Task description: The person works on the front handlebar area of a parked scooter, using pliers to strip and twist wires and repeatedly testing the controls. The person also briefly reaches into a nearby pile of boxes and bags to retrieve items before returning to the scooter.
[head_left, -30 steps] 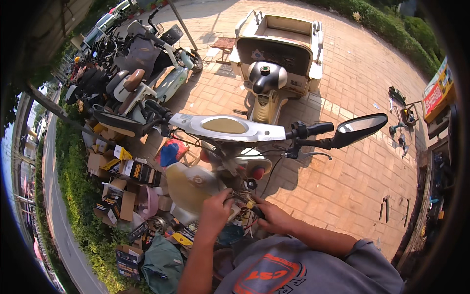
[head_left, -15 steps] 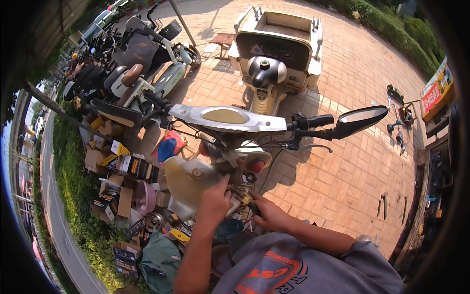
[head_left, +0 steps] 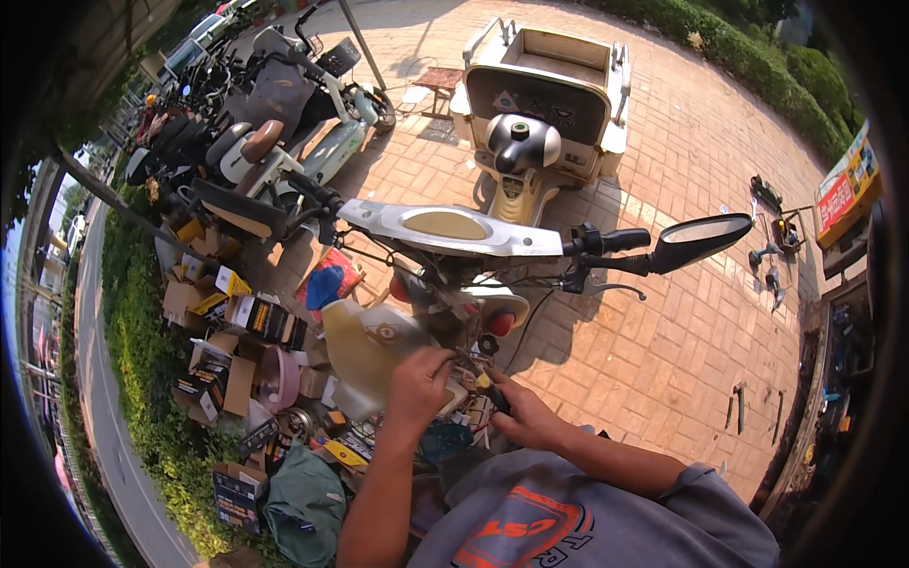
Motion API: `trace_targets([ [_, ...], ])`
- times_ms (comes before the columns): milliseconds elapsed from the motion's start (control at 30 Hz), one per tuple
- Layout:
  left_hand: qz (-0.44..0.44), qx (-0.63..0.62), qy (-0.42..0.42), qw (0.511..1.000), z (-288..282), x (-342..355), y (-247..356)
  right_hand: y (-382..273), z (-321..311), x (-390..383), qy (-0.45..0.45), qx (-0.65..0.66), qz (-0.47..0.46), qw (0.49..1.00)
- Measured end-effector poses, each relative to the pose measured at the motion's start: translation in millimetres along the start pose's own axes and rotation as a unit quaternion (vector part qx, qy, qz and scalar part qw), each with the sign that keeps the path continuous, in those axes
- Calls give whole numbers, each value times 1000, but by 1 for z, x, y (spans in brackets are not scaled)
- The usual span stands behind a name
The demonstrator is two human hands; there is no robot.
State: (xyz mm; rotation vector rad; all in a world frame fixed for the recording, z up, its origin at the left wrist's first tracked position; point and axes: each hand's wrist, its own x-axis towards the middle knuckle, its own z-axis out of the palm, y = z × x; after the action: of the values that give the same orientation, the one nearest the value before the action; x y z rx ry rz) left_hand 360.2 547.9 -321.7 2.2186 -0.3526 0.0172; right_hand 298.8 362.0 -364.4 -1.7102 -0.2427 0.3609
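A scooter's silver handlebar cover [head_left: 445, 227] spans the middle, with a scuffed, translucent beige front panel [head_left: 365, 346] hanging below it. My left hand [head_left: 421, 383] is closed in a pinch beside that panel, at the exposed wiring and fittings; what its fingertips hold is too small to name. Just to its right, my right hand [head_left: 521, 417] grips a yellow-and-black-handled tool [head_left: 488, 388], whose head is among the parts near my left fingers. A red taillight [head_left: 500, 322] shows above the hands.
Opened cartons [head_left: 222, 369], a pink basin [head_left: 279, 379] and a green bag [head_left: 303, 502] crowd the left by a hedge. A white cargo tricycle [head_left: 540, 104] stands ahead, parked scooters [head_left: 284, 142] at upper left. Loose tools [head_left: 739, 407] lie on paving at right, beside a colourful signboard [head_left: 843, 189].
My left hand has shifted slightly up toward the handlebar since a second ago. My right hand keeps its grip on the tool. The whole view has moved a little.
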Motion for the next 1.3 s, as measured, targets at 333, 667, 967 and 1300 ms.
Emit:
trace_targets([
  [333,-25,-12,19,999,13,2,1,23,-7,5,-11,-66,-35,997],
  [667,-29,21,33,999,17,6,6,23,-4,4,-9,34,15,999],
  [967,-27,22,53,998,17,6,9,2,7,10,151,14,131,980],
  [1300,-58,28,18,998,15,11,20,32,2,17,41,-64,86,993],
])
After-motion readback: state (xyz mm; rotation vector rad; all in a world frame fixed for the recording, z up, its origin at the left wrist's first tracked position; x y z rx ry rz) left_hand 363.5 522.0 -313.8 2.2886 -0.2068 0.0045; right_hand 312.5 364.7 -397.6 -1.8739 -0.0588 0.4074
